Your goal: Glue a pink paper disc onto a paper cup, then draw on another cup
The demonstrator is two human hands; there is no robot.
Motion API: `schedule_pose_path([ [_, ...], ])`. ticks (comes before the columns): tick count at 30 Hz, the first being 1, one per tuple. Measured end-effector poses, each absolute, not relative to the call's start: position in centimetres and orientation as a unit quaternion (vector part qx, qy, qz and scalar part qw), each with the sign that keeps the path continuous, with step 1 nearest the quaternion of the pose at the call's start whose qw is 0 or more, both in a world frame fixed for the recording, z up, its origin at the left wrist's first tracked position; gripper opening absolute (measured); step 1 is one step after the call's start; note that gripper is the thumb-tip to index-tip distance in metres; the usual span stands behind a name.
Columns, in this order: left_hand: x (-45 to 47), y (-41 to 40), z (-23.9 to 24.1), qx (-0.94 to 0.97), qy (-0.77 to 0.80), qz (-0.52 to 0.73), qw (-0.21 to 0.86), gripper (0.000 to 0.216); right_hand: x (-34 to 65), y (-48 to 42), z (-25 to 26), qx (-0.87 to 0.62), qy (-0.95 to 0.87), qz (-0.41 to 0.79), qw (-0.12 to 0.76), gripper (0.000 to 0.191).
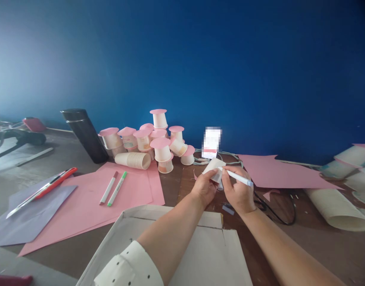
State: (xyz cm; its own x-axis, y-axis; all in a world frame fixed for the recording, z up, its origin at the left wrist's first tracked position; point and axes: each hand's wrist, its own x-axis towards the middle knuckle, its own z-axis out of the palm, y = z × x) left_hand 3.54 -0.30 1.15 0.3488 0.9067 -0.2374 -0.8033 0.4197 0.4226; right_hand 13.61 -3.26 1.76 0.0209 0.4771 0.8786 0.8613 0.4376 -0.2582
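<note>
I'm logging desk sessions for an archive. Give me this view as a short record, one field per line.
Left hand: holds a white paper cup
Right hand: holds a white marker, tip at the cup
Loose markers: red-capped marker and green-capped marker, on pink paper
Cutting tool: red utility knife, lying on lavender paper
Stack: pink-topped paper cups
Container: black flask, left of the stack
Backdrop: blue wall

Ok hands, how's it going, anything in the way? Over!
Left grip on white paper cup. Right grip on marker, tip end at cup. Lit screen behind cup, seemingly not blocking.
</note>
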Motion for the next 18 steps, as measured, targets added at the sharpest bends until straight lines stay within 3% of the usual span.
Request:
schedule_pose_path([
  [18,3.47,-0.31,1.11,0.113,0.198,0.533,0.815,0.015,13.60,-3.64,2.02,-0.481,-0.669,-0.134,0.550,0.012],
])
